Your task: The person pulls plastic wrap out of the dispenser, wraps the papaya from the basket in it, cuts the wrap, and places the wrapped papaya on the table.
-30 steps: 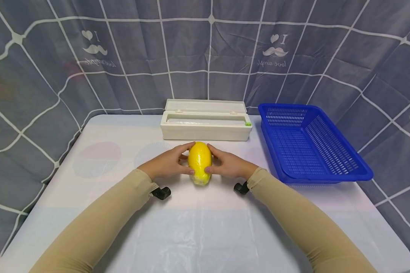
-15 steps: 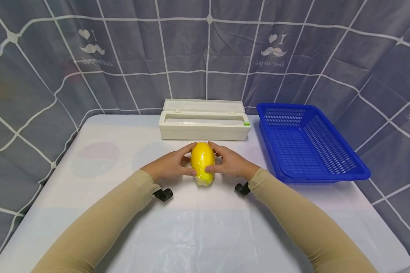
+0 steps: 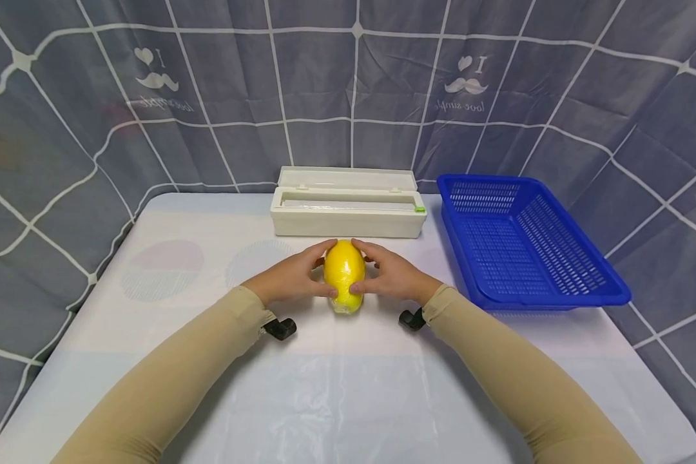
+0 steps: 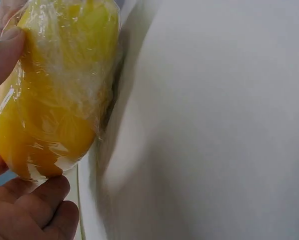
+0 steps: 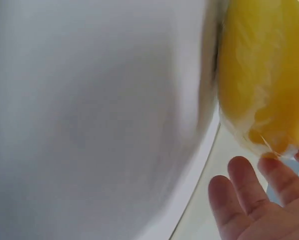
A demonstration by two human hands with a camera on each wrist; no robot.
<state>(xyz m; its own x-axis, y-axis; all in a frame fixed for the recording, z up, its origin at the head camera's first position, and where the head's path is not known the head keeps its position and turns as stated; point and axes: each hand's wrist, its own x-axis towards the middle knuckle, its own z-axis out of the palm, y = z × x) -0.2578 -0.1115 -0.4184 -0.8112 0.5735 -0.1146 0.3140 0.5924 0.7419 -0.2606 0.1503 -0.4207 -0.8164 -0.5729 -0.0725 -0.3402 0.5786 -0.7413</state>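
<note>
A yellow oval fruit, perhaps a mango, stands out at the middle of the table, wrapped in clear cling film. From its left side my left hand grips it, thumb toward the near end and fingers at the far end. On the other side my right hand holds it the same way. Creased film shows over the fruit in the left wrist view. In the right wrist view, fingertips of the right hand meet the fruit's rounded end; some fingers there stand apart from it.
Just behind the fruit lies a long white wrap dispenser, lid raised, with a green slider at its right. A blue perforated basket stands on the right of the white-covered table. A grey checked curtain hangs behind.
The fruit and my left hand have shifted slightly to the right. My right hand stays almost in place, and both hands keep their hold.
</note>
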